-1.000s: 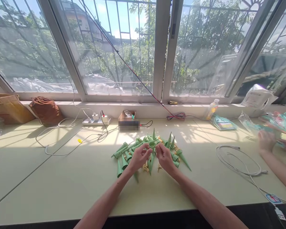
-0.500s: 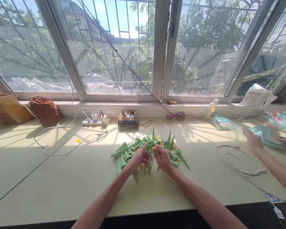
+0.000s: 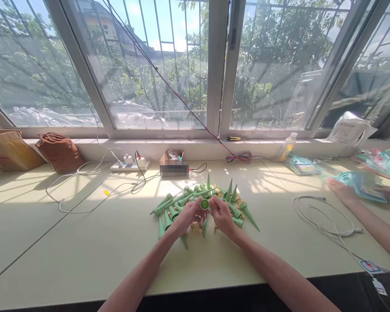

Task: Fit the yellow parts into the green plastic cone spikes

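Observation:
A pile of green plastic cone spikes (image 3: 178, 203) lies on the pale table (image 3: 84, 242), mixed with small tan parts (image 3: 195, 227). My left hand (image 3: 186, 216) and my right hand (image 3: 221, 215) meet over the pile. Together they pinch one green cone (image 3: 204, 204), its round open end turned toward me and its tip pointing down between my fingers. Both hands are closed around it.
A power strip (image 3: 130, 164), white cables (image 3: 84, 190) and a small cardboard box (image 3: 173, 157) sit by the sill, with a brown bag (image 3: 60, 150) at left. A coiled white cable (image 3: 321, 216) lies at right, where another person's hand (image 3: 341, 191) touches teal packets (image 3: 360, 184).
My hands have lowered the cone slightly and turned its open end toward me. The other person's hand has moved left onto the teal packets.

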Demonstrator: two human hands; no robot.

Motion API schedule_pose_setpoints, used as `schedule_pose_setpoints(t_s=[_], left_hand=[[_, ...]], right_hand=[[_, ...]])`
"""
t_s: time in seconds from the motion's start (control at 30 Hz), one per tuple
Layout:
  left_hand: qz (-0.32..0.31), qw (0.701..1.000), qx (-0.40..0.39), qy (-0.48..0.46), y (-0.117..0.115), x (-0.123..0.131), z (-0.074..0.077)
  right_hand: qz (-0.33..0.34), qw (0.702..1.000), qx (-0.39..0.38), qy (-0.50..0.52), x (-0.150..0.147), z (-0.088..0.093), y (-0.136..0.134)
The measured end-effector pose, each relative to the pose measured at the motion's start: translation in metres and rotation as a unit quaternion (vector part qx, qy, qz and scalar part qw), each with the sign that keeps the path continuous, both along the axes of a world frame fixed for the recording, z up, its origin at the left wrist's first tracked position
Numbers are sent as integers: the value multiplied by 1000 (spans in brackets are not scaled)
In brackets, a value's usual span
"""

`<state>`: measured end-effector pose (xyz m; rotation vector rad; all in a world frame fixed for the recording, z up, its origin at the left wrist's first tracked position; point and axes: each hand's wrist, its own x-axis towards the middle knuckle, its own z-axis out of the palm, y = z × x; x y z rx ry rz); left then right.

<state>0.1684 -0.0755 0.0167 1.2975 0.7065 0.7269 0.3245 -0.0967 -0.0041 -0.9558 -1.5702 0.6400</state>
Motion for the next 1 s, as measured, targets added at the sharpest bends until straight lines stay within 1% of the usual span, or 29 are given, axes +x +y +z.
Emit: schedule_pose_setpoints(t_s=[0.27, 0.47, 0.6, 0.77, 0.9, 1.0], left_hand=[[7, 996, 86, 18, 0, -4, 4], [-3, 985, 161, 61, 2, -8, 7], [-8, 980, 188, 63, 3, -9, 5], [10, 971, 221, 96, 0, -8, 7], [45, 950, 278, 134, -4, -6, 11], [76, 912, 369, 159, -5, -5, 10]], right_hand=[[-7, 1000, -17, -4, 1, -5, 3], [-13, 999, -26, -17, 2, -6, 4], [-14, 999, -18, -22, 3, -3, 3], [-14, 999, -23, -32, 5, -1, 3], [-19, 999, -31, -40, 6, -2, 4], [-21, 998, -38, -36, 7, -3, 6]])
